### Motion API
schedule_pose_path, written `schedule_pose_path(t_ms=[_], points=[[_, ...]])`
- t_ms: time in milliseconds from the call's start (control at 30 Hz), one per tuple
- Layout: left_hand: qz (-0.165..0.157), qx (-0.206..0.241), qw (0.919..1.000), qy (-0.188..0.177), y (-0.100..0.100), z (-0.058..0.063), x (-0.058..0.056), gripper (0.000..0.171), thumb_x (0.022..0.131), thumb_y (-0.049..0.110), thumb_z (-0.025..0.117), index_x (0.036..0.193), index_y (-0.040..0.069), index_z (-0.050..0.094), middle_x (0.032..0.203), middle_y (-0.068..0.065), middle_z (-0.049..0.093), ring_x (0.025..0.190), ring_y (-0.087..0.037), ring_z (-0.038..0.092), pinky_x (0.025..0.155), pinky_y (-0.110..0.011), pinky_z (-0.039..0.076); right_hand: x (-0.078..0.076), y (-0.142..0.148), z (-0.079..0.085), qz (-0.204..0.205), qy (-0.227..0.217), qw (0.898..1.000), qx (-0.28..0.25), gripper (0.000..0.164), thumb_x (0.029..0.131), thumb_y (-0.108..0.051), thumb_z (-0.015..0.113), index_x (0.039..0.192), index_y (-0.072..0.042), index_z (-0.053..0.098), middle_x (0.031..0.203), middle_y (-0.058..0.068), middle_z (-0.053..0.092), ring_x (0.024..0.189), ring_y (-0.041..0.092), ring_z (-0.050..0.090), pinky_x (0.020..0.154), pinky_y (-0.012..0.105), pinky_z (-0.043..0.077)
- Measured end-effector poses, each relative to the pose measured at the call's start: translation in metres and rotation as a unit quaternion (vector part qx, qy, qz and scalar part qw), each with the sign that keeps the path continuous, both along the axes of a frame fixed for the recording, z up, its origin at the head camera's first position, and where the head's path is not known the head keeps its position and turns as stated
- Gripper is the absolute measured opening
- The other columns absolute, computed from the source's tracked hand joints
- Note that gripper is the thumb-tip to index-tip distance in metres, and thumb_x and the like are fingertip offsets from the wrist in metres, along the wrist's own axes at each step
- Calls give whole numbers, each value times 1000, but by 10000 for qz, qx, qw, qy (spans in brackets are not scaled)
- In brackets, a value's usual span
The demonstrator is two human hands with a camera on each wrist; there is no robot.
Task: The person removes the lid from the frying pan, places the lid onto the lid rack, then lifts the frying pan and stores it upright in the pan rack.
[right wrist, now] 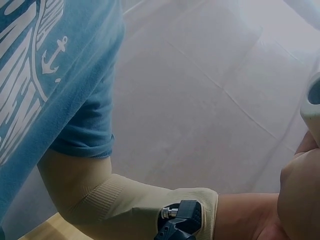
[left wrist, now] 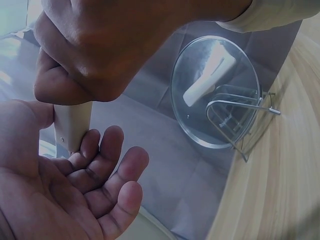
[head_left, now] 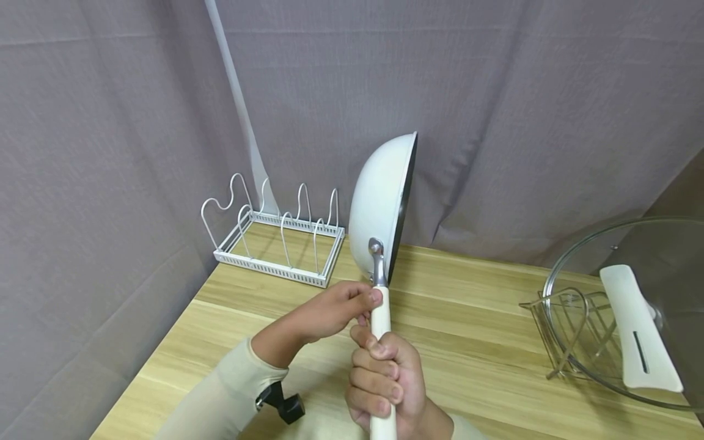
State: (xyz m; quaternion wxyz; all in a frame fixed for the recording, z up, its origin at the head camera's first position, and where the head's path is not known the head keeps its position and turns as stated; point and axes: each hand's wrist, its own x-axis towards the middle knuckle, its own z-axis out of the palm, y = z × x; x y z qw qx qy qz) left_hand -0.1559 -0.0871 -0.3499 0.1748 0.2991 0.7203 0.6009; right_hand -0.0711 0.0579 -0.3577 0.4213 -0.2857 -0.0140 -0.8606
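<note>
A white wok (head_left: 379,195) with a dark inside is held up, tilted on its side, its pale outside turned to the left in the head view. My right hand (head_left: 387,382) wraps its fingers round the cream handle (head_left: 380,311). Farther up, near the metal joint (head_left: 378,260), my left hand (head_left: 338,308) pinches the handle between thumb and forefinger. In the left wrist view, the other fingers (left wrist: 120,200) of that hand stay loosely bent beside the handle. The right wrist view catches only the handle's end (right wrist: 312,112) and part of the right hand (right wrist: 300,195).
To the left on the wooden table (head_left: 462,305) stands a white wire rack (head_left: 269,269) with upright loops. A glass lid (head_left: 572,256) with a cream handle (head_left: 640,330) leans in a small metal stand (head_left: 561,360) on the right. Grey cloth (head_left: 467,91) hangs behind.
</note>
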Motion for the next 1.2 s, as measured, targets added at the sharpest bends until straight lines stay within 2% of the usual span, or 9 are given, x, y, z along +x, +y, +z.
schedule_pose_path(t_ms=[233, 267, 333, 500, 567, 733, 800, 967, 1200], points=[[114, -85, 9999, 8, -2, 1, 1, 47, 106, 46, 52, 96, 3, 68, 86, -1, 65, 92, -46, 59, 76, -32, 51, 1, -2, 1, -15, -29, 10000, 84, 17, 93, -10, 47, 84, -20, 36, 52, -14, 28, 40, -2, 31, 38, 13, 28], [122, -92, 9999, 15, -3, 1, 1, 47, 105, 47, 52, 97, 3, 68, 86, -2, 65, 93, -47, 59, 76, -32, 51, 1, -2, 1, -22, -41, 9999, 98, 17, 93, -10, 47, 84, -20, 37, 52, -14, 28, 40, -2, 31, 38, 13, 29], [132, -105, 9998, 41, -3, 2, 1, 49, 105, 49, 52, 96, 3, 68, 87, -2, 65, 91, -42, 60, 76, -34, 51, 1, -2, 2, -25, -56, 9999, 113, 17, 93, -10, 47, 85, -20, 37, 52, -14, 28, 40, -2, 31, 38, 13, 28], [140, -82, 9999, 44, -5, 4, 2, 50, 104, 52, 52, 95, 5, 66, 85, -1, 63, 84, -20, 59, 76, -37, 50, 2, -3, 4, -18, -51, 9999, 99, 14, 93, -10, 47, 86, -20, 39, 52, -14, 28, 40, -2, 31, 38, 13, 28], [142, -65, 9999, 40, -6, 5, 3, 50, 104, 52, 52, 94, 5, 66, 84, -1, 63, 84, -20, 59, 76, -36, 50, 2, -4, 4, -10, -49, 9999, 92, 14, 93, -10, 47, 86, -20, 40, 52, -14, 28, 40, -2, 31, 38, 13, 28], [174, -78, 9998, 27, -6, 6, 3, 50, 103, 52, 53, 95, 5, 66, 85, -2, 63, 89, -36, 59, 76, -33, 50, 1, -5, 5, 5, -51, 9999, 95, 14, 93, -10, 47, 86, -20, 39, 52, -14, 28, 40, -2, 31, 38, 13, 28], [192, -100, 9998, 35, -7, 6, 3, 49, 103, 52, 53, 95, 5, 67, 85, -2, 63, 89, -34, 60, 77, -36, 50, 1, -5, 5, 6, -53, 9999, 107, 15, 93, -10, 47, 86, -20, 39, 52, -15, 28, 40, -2, 31, 38, 13, 28], [197, -101, 9997, 108, -8, 6, 2, 50, 103, 52, 53, 95, 5, 67, 86, -2, 64, 85, -19, 60, 79, -39, 51, 1, -6, 6, 27, -49, 9999, 101, 14, 93, -10, 47, 87, -20, 41, 52, -15, 28, 40, -2, 32, 38, 13, 29], [131, -40, 9998, 151, -10, 6, 1, 57, 102, 58, 52, 95, 4, 67, 85, -2, 64, 84, -18, 60, 79, -43, 51, 0, -8, 6, 41, -28, 10000, 64, 12, 93, -10, 47, 88, -20, 42, 52, -15, 28, 40, -2, 32, 39, 13, 29]])
